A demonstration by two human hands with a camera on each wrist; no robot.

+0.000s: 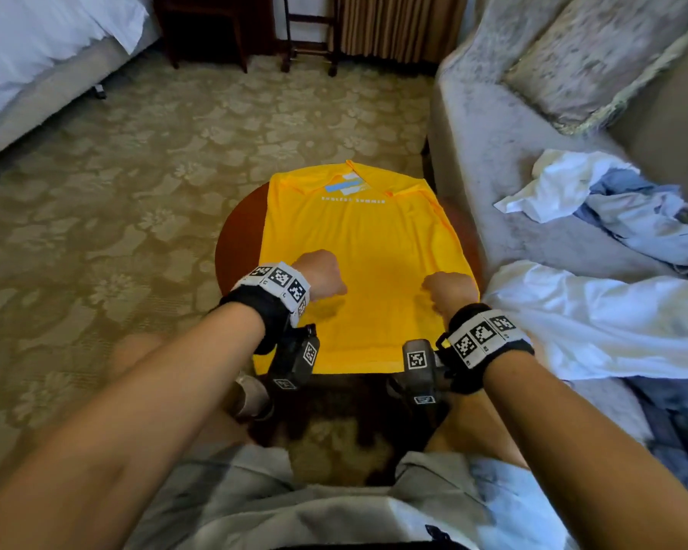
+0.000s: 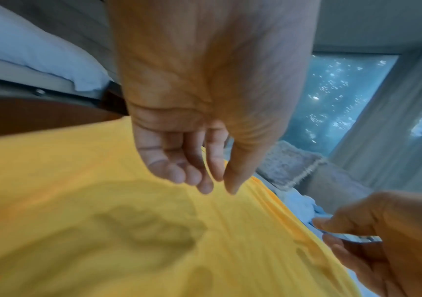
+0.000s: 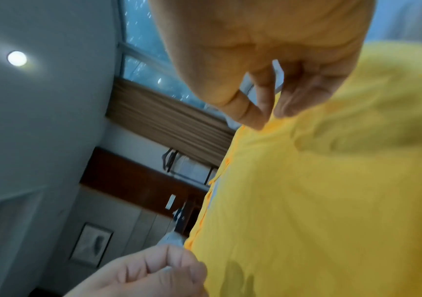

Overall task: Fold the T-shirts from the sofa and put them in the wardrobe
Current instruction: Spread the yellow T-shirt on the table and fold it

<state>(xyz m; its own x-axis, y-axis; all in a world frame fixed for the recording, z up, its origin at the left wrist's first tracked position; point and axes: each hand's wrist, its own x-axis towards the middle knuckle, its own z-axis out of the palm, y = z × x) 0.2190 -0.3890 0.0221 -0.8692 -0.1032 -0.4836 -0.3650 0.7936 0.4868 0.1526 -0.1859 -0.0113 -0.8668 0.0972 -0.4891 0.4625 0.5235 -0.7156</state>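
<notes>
The yellow T-shirt was spread flat on the round wooden worktop right by the sofa, print side up, collar at the far end and the hem hanging over the near edge. Both hands were over the lower half of it. The left hand hovered just above the cloth, with its grip empty and the fingers loosely curled, throwing a shadow on the shirt. The right hand had its grip down on the fabric; from the wrist view, thumb and fingertips looked pinched on a small ridge of yellow cloth. A heap of white and pale blue clothes was on the sofa seat off to the right. A bed stood at the far left.
</notes>
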